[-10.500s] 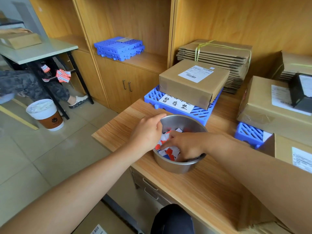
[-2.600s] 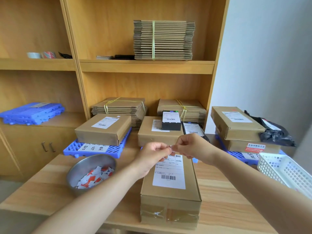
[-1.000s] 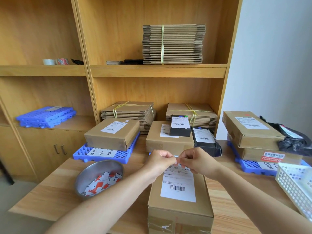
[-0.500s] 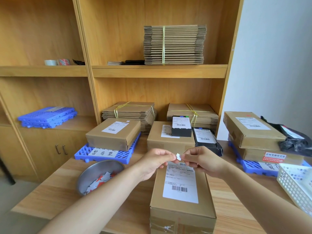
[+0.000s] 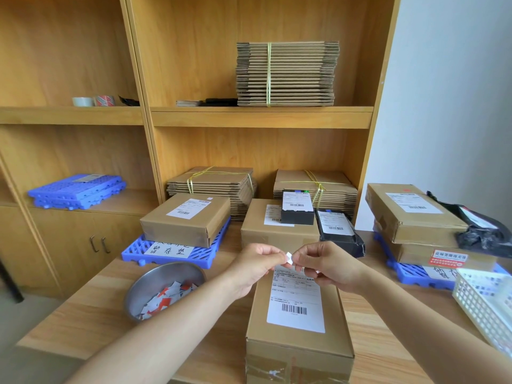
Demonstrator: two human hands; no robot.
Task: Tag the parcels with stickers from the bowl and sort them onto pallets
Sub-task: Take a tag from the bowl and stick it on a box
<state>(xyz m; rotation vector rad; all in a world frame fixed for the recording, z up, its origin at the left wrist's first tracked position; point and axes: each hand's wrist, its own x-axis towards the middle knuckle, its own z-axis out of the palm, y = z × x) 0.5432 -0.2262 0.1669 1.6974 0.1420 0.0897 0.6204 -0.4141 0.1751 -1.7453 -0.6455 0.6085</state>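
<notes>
Blue spare pallets [image 5: 76, 191] lie stacked on a cabinet shelf, far to the left of and behind the long parcel [image 5: 299, 345] that sits on the wooden table [image 5: 83, 314] in front of the person. Nearer that parcel, on its left, a steel bowl [image 5: 142, 286] holds loose red, blue and white stickers [image 5: 166, 296]. Behind the bowl, left of the long parcel's far end, a square parcel [image 5: 185, 220] rests on a blue pallet [image 5: 133, 252].

The left hand [image 5: 256, 266] and the right hand [image 5: 329, 266] meet above the long parcel's far end. Each has thumb and forefinger closed on one edge of a small white sticker [image 5: 289, 258], which hangs in the air between them, over the top of the parcel's shipping label [image 5: 296, 300].

Straight behind the long parcel stands a brown parcel [image 5: 277, 234] with a black box [image 5: 297, 210] on top, and a black bagged parcel [image 5: 336, 231] leans beside it. To the long parcel's right, two flat parcels [image 5: 412, 214] are stacked on another blue pallet [image 5: 415, 274], with a black bag [image 5: 482, 231] against them. A white basket [image 5: 487, 303] sits at the right edge, well apart from the long parcel.
</notes>
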